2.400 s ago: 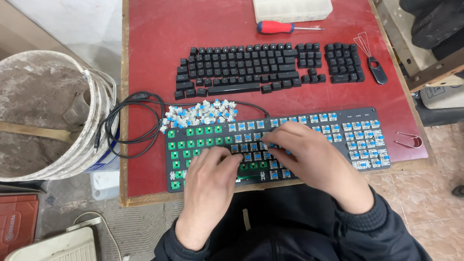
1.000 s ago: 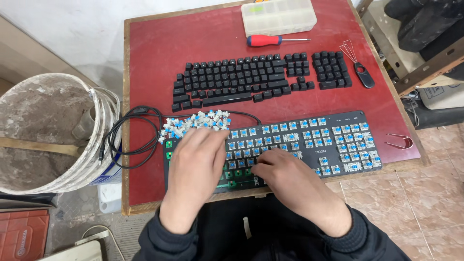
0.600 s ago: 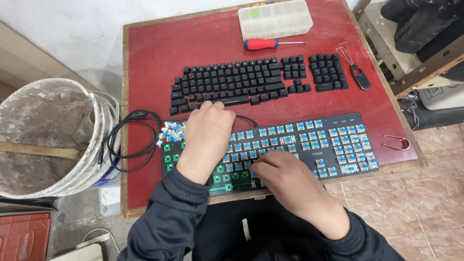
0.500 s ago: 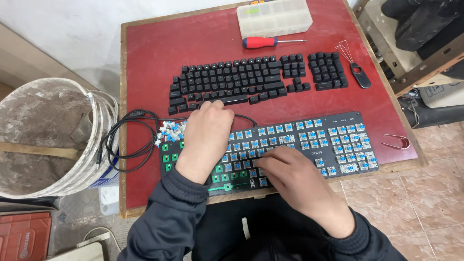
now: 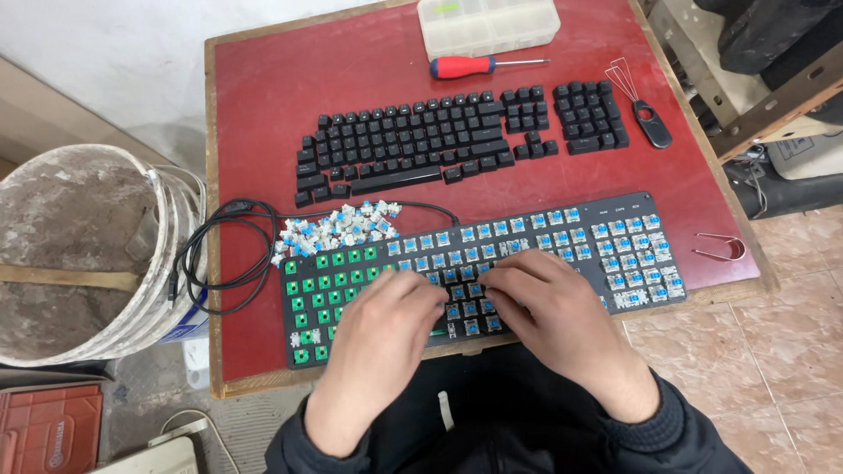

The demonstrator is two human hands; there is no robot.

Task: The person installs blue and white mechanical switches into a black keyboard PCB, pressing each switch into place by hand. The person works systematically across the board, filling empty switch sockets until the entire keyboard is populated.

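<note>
A black keyboard (image 5: 615,254) without keycaps lies at the near edge of the red table (image 5: 263,114). Its left part shows bare green sockets (image 5: 325,272), and the rest carries blue switches. My left hand (image 5: 378,342) rests on the middle of the keyboard. Its fingertips are pinched together where the green sockets meet the blue switches, and the switch under them is mostly hidden. My right hand (image 5: 553,307) lies beside it with its fingers spread on the switch rows. A pile of loose blue switches (image 5: 334,233) sits just behind the keyboard's left end.
Black keycaps (image 5: 421,145) are laid out in rows behind the keyboard. Farther back are a red-handled screwdriver (image 5: 474,66) and a clear compartment box (image 5: 487,22). A wire keycap puller (image 5: 641,105), metal tweezers (image 5: 720,248), a coiled black cable (image 5: 219,254) and a dirty bucket (image 5: 79,254) surround it.
My left hand reached back to the pile of loose switches and has returned to the middle of the keyboard. My right hand stayed on the switch rows.
</note>
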